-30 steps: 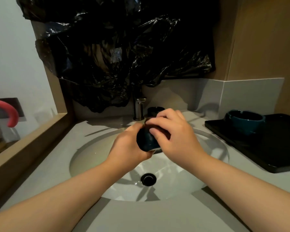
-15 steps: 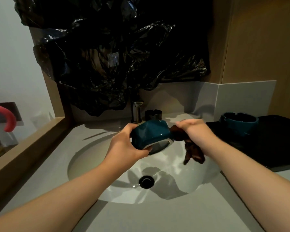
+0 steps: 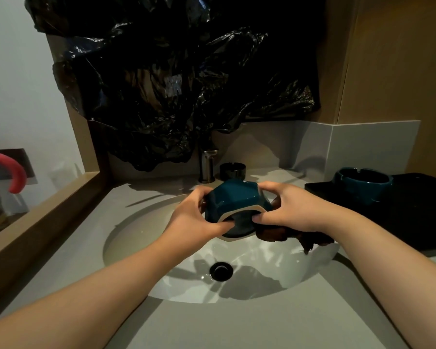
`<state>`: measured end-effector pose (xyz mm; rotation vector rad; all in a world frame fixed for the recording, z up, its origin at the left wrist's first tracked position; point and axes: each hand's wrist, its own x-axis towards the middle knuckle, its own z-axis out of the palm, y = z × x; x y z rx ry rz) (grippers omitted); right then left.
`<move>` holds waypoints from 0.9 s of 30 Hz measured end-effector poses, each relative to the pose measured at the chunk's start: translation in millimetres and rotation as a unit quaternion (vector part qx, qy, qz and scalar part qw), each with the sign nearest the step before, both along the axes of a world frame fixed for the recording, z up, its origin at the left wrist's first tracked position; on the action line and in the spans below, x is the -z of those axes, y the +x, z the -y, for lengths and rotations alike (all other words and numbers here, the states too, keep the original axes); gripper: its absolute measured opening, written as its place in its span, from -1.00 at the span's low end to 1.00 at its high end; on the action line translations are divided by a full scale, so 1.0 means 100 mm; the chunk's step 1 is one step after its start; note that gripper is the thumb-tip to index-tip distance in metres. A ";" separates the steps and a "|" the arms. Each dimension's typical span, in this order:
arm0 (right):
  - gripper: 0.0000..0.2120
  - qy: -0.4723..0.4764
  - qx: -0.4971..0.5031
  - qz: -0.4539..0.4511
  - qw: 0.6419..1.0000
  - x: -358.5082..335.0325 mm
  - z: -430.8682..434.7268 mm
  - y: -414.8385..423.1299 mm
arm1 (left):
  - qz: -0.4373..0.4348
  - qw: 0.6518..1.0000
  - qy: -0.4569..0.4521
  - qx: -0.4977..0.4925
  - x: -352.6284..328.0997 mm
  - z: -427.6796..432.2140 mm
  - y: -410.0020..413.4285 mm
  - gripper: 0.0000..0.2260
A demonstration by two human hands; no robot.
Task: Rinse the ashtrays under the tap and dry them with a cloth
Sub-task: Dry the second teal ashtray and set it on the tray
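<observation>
A teal ashtray [image 3: 233, 200] is held tipped over the white sink basin [image 3: 141, 238], its pale unglazed base facing me. My left hand [image 3: 191, 217] grips its left side, thumb on the base. My right hand [image 3: 290, 210] grips the right side and also holds a dark brown cloth [image 3: 275, 234] that hangs beneath it. A second teal ashtray [image 3: 361, 183] stands on a black tray [image 3: 413, 217] at the right. A small black ashtray [image 3: 232, 171] sits beside the metal tap [image 3: 208, 166]; no water runs.
Crumpled black plastic [image 3: 176, 79] covers the wall above the tap. The sink drain [image 3: 221, 271] lies below the hands. Grey counter [image 3: 237, 328] surrounds the basin. A wooden ledge [image 3: 43, 217] borders the left, with a pink curved handle [image 3: 13, 170] beyond it.
My right hand, which had pulled away with the cloth, has come back onto the ashtray's right side. The ashtray has turned so its base faces me more.
</observation>
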<state>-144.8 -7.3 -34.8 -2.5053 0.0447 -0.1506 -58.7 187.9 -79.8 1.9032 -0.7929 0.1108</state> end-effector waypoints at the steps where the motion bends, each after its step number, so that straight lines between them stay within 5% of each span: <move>1: -0.46 0.003 0.005 0.009 1.000 0.00 -0.02 0.00 | 0.002 1.000 0.009 0.003 0.00 -0.01 0.00 -0.51; 4: -0.45 -0.058 0.038 0.031 0.997 0.00 -0.12 -0.02 | 0.027 0.997 0.069 -0.004 0.02 -0.01 0.00 -0.47; 8: -0.53 -0.274 0.071 0.086 0.955 0.03 -0.28 -0.01 | 0.144 0.970 0.193 -0.045 0.03 0.01 -0.06 -0.40; 17: -0.61 -0.321 0.053 0.145 0.935 0.10 -0.41 0.03 | 0.227 0.949 0.203 -0.084 -0.01 0.03 -0.11 -0.54; 20: -0.55 -0.251 0.039 0.114 0.960 0.06 -0.33 0.03 | 0.198 0.957 0.190 -0.095 0.01 0.02 -0.07 -0.52; 23: -0.66 -0.050 0.055 0.058 0.996 -0.06 -0.14 -0.02 | 0.171 0.960 0.199 -0.096 0.02 0.02 -0.04 -0.47; 27: -0.90 0.144 0.116 0.215 0.959 -0.10 -0.10 -0.05 | 0.163 0.958 0.215 -0.095 0.03 0.01 -0.03 -0.47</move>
